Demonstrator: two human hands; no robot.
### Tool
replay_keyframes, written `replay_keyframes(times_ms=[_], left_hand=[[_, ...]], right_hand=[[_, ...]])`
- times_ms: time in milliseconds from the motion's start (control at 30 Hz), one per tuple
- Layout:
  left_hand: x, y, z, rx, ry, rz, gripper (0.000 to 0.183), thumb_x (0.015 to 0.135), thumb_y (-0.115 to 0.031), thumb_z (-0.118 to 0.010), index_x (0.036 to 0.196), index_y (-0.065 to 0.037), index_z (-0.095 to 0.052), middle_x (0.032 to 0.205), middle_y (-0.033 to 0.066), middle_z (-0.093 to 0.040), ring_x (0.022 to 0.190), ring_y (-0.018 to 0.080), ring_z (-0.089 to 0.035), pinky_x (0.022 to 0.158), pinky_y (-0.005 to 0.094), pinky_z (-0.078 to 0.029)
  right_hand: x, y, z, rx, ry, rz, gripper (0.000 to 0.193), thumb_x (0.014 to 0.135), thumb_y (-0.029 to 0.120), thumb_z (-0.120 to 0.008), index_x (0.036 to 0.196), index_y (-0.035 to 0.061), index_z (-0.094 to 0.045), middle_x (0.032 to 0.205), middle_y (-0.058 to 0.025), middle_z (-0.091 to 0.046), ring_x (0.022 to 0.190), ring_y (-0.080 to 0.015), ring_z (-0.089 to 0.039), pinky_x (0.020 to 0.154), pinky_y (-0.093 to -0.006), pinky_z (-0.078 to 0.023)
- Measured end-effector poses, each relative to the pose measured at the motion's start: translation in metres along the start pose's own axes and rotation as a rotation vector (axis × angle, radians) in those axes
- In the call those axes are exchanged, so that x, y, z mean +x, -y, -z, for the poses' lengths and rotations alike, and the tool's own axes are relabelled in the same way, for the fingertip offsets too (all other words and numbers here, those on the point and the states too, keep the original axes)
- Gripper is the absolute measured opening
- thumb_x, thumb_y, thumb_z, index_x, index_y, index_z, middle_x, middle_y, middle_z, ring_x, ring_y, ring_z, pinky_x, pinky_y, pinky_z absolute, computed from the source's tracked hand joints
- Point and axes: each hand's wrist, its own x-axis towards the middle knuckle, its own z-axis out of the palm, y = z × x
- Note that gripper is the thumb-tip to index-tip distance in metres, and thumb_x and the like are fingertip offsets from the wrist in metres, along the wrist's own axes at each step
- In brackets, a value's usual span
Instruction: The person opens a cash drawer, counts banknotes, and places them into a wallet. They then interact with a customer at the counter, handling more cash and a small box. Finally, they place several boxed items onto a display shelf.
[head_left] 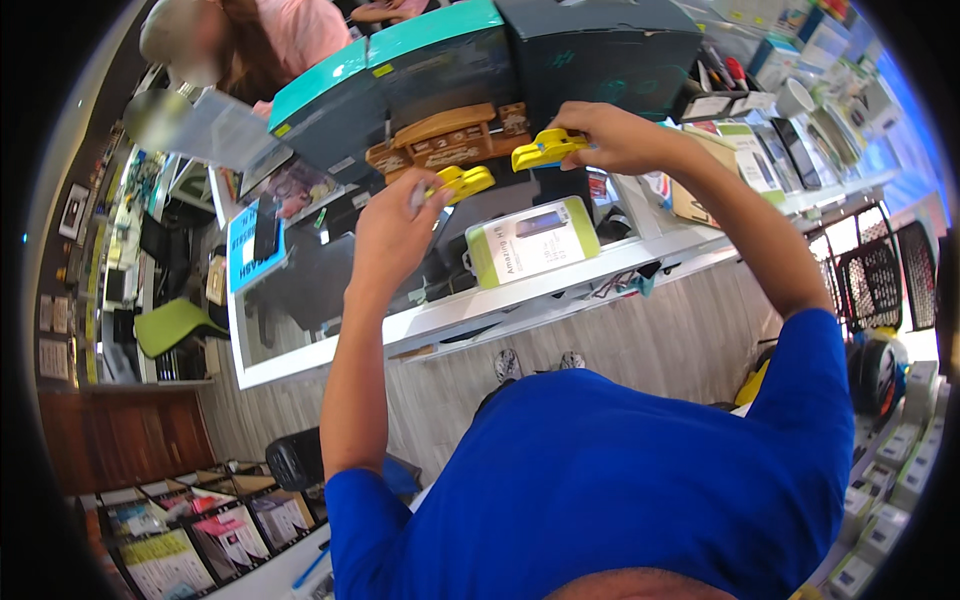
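My left hand (395, 222) is closed on a yellow plastic clamp (466, 182), raised above the glass counter (330, 262). Farther right, my right hand (612, 138) grips a second yellow clamp (540, 150) with a bit of blue on it. Both clamps are in the air and apart from each other. Below them, a green-and-white phone package (535, 240) lies flat near the counter's front edge. Just behind my hands stands a brown wooden block calendar (445, 142).
Dark boxes with teal tops (440, 55) line the counter's back. A blue card (257, 243) lies left; a pen holder (720, 90) and phone packages (750, 160) stand right. A person in pink (305, 35) is beyond the boxes. A green chair (178, 325) is at left.
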Motion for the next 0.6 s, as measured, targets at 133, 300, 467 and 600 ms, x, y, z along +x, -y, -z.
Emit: replay_keyframes(times_ms=[133, 300, 467, 600], left_hand=[[0.019, -0.018, -0.017, -0.026, 0.106, 0.037, 0.032, 0.095, -0.035, -0.071, 0.11, -0.007, -0.07, 0.089, 0.0168, -0.071, 0.081, 0.026, -0.067, 0.075, 0.0386, -0.051], [0.041, -0.023, -0.04, -0.264, 0.222, -0.004, 0.037, 0.094, -0.039, -0.072, 0.11, -0.006, -0.073, 0.099, 0.0142, -0.073, 0.088, 0.0234, -0.068, 0.084, 0.0349, -0.051], [0.023, 0.014, -0.019, -0.266, -0.023, 0.169, 0.04, 0.095, -0.045, -0.071, 0.111, -0.009, -0.075, 0.092, 0.009, -0.073, 0.083, 0.017, -0.066, 0.078, 0.035, -0.053], [-0.001, 0.156, 0.029, 0.37, -0.457, 0.344, 0.043, 0.098, -0.045, -0.062, 0.116, -0.006, -0.07, 0.099, 0.0231, -0.074, 0.096, 0.0427, -0.071, 0.083, 0.0523, -0.055]], right_hand=[[-0.01, 0.031, -0.022, 0.024, -0.189, 0.242, 0.032, 0.083, 0.015, -0.082, 0.11, 0.0021, -0.069, 0.147, -0.0121, -0.05, 0.145, -0.0339, -0.034, 0.118, -0.0467, -0.034], [0.002, 0.029, -0.063, 0.219, -0.114, 0.165, 0.028, 0.085, 0.008, -0.078, 0.108, 0.0043, -0.063, 0.148, -0.0159, -0.049, 0.139, -0.0373, -0.045, 0.115, -0.0451, -0.037], [0.002, 0.0, -0.09, 0.093, -0.231, 0.169, 0.035, 0.081, 0.006, -0.079, 0.103, 0.0038, -0.052, 0.135, -0.0206, -0.052, 0.125, -0.0399, -0.053, 0.109, -0.0425, -0.041], [0.007, 0.0, -0.092, 0.174, -0.323, 0.12, 0.043, 0.073, 0.001, -0.08, 0.103, 0.0041, -0.048, 0.128, -0.0224, -0.053, 0.121, -0.0415, -0.052, 0.106, -0.0442, -0.042]])
